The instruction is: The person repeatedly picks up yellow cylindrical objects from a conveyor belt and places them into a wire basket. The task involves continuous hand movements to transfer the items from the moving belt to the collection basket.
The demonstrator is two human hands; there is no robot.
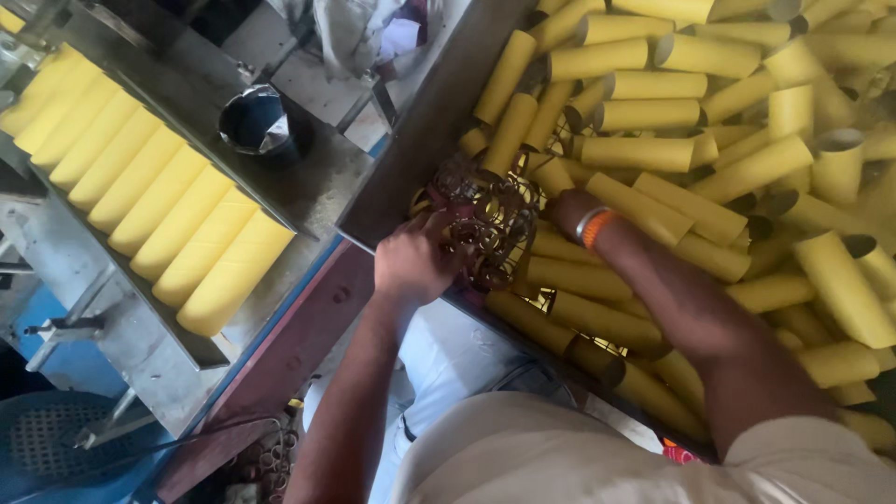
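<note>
While yellow tubes (644,154) fill bin, left hand (411,261) grips wire tangle (485,219); right hand (565,210) unclear.

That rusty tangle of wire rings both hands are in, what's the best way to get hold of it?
Probably from above, hooking fingers through the outer loops of the wire rings at both ends. The bundle is open and springy, with no solid body to pinch, and lies on yellow tubes that block its underside. The left hand and right hand already flank it that way.

No clear packages, labels, signs, screens; possibly red-printed scrap (679,455), bottom edge.
</note>
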